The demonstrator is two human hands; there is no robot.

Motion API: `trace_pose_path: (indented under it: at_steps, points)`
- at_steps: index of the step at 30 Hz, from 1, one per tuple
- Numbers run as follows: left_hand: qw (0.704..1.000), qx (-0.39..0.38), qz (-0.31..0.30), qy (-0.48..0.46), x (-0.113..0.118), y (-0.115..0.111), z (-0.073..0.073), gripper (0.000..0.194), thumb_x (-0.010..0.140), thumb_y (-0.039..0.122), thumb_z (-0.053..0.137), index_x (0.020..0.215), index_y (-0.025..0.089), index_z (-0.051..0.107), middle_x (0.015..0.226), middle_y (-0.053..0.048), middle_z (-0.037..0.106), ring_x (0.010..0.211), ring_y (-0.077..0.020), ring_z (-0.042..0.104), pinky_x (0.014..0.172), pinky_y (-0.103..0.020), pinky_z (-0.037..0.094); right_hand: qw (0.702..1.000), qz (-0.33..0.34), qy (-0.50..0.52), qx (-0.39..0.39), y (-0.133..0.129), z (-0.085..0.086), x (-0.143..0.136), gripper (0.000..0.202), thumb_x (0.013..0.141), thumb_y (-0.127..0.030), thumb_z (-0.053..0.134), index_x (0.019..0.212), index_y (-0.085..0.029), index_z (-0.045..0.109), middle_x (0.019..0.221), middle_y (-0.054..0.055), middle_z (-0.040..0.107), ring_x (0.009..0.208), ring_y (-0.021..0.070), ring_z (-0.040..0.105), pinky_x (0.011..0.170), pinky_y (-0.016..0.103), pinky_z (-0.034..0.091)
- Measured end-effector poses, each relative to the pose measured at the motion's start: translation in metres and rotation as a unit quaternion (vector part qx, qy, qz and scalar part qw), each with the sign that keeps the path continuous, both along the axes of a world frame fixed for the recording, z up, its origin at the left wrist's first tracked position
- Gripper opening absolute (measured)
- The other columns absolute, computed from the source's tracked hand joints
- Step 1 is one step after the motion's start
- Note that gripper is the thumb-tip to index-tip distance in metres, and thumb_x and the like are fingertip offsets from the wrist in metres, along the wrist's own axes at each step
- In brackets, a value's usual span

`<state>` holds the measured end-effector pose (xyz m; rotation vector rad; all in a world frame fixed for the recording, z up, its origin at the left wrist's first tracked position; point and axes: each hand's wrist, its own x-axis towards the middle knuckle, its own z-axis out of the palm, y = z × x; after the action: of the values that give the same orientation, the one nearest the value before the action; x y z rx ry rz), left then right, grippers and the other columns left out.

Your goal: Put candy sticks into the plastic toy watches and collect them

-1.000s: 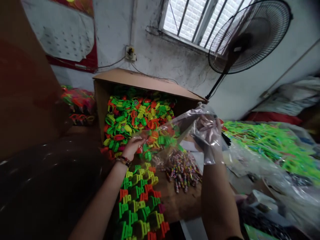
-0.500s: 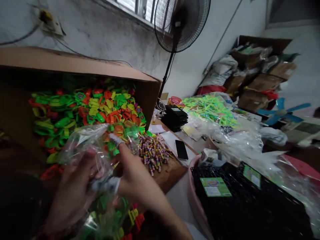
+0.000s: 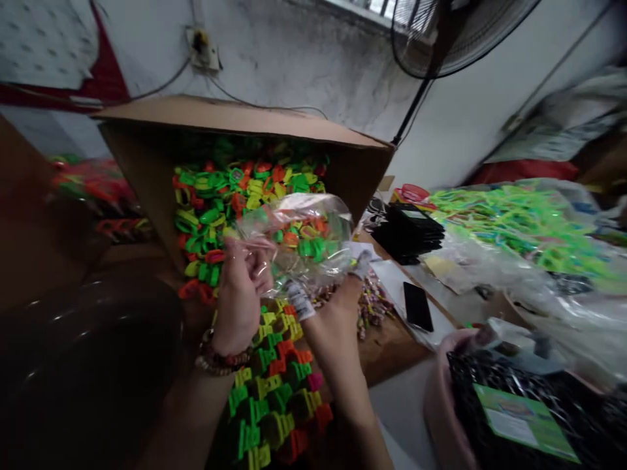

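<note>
Stained wall (image 3: 304,75) rises behind a cardboard box (image 3: 235,119) of bright plastic toys (image 3: 210,215). Before it, a clear bag (image 3: 313,228) stretches left to right just beyond both hands, its near left edge pinched by the left hand (image 3: 238,294); the right hand (image 3: 336,320) spreads its fingers at the near right side, whether gripping film I cannot tell.

Two bare forearms reach up from the bottom edge, hands near the middle of the frame.
The left hand (image 3: 240,294) is upright, its fingers curled inward in a closed grip, with beaded bracelets (image 3: 223,359) around its wrist. The right hand (image 3: 333,316), lower and to the right, is open, its wrapped digits spread apart, its forearm (image 3: 360,405) slanting toward the bottom edge.
</note>
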<state>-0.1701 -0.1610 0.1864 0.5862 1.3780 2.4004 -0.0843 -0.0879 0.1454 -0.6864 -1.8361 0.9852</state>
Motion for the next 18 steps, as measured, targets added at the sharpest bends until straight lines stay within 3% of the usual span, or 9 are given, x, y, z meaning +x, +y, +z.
trace_pose_path:
  at_steps: [2, 3, 6, 8, 10, 13, 18]
  points:
    - [0.997, 0.006, -0.054, 0.047, 0.005, -0.009, 0.005, 0.056, 0.079, 0.072, 0.044, 0.068, 0.019, 0.055, 0.049, 0.006, 0.025, 0.043, -0.0075, 0.02, 0.041, -0.022, 0.018, 0.985, 0.021, 0.028, -0.17, 0.002, -0.008, 0.001, 0.074, 0.069, -0.047, 0.07, 0.13, -0.017, 0.038, 0.109, 0.013, 0.062, 0.09, 0.0238, 0.063, 0.079, 0.039, 0.052]
    - [0.995, -0.001, -0.071, 0.064, 0.007, -0.015, 0.005, 0.058, 0.079, 0.074, 0.041, 0.066, 0.018, 0.054, 0.049, 0.005, 0.026, 0.044, -0.0076, 0.022, 0.041, -0.022, 0.02, 0.959, 0.056, 0.06, -0.27, 0.008, -0.01, 0.001, 0.066, 0.07, -0.045, 0.07, 0.125, -0.019, 0.043, 0.098, 0.009, 0.065, 0.079, 0.0209, 0.064, 0.072, 0.036, 0.053]
    - [0.99, -0.019, -0.085, 0.109, 0.009, -0.035, -0.012, 0.05, 0.078, 0.068, 0.052, 0.07, 0.018, 0.056, 0.054, 0.004, 0.036, 0.05, -0.0083, 0.035, 0.047, -0.021, 0.031, 0.837, 0.195, 0.152, -0.488, 0.037, -0.012, -0.003, 0.026, 0.071, -0.033, 0.068, 0.092, -0.021, 0.059, 0.07, -0.002, 0.064, 0.058, 0.0135, 0.06, 0.06, 0.027, 0.053]
    - [0.989, -0.044, -0.05, 0.133, 0.004, -0.045, -0.031, 0.033, 0.075, 0.052, 0.068, 0.084, 0.02, 0.062, 0.063, 0.003, 0.047, 0.057, -0.0088, 0.043, 0.053, -0.02, 0.037, 0.775, 0.249, 0.182, -0.552, 0.057, -0.018, -0.008, 0.009, 0.07, -0.024, 0.065, 0.069, -0.021, 0.057, 0.059, -0.004, 0.06, 0.056, 0.0121, 0.058, 0.061, 0.027, 0.053]
    - [0.988, -0.068, 0.0, 0.136, -0.006, -0.05, -0.05, 0.029, 0.075, 0.041, 0.072, 0.094, 0.022, 0.063, 0.07, 0.002, 0.053, 0.059, -0.0086, 0.046, 0.055, -0.02, 0.04, 0.777, 0.27, 0.184, -0.538, 0.073, -0.029, -0.017, 0.018, 0.071, -0.022, 0.063, 0.058, -0.021, 0.051, 0.052, -0.005, 0.055, 0.055, 0.012, 0.057, 0.064, 0.028, 0.054]
    - [0.991, -0.074, 0.065, 0.093, -0.024, -0.048, -0.071, 0.031, 0.078, 0.051, 0.063, 0.087, 0.021, 0.061, 0.062, 0.004, 0.049, 0.051, -0.0078, 0.04, 0.052, -0.021, 0.039, 0.819, 0.286, 0.196, -0.458, 0.083, -0.052, -0.039, 0.023, 0.071, -0.03, 0.065, 0.057, -0.022, 0.048, 0.05, -0.007, 0.05, 0.055, 0.0107, 0.053, 0.063, 0.025, 0.051]
    - [0.982, -0.127, 0.115, 0.078, -0.058, -0.035, -0.082, 0.043, 0.072, 0.062, 0.061, 0.071, 0.019, 0.057, 0.061, 0.002, 0.05, 0.055, -0.0102, 0.047, 0.055, -0.023, 0.042, 0.841, 0.299, 0.186, -0.41, 0.073, -0.083, -0.079, 0.027, 0.062, -0.042, 0.071, 0.077, -0.024, 0.058, 0.07, -0.007, 0.061, 0.064, 0.0096, 0.054, 0.063, 0.021, 0.046]
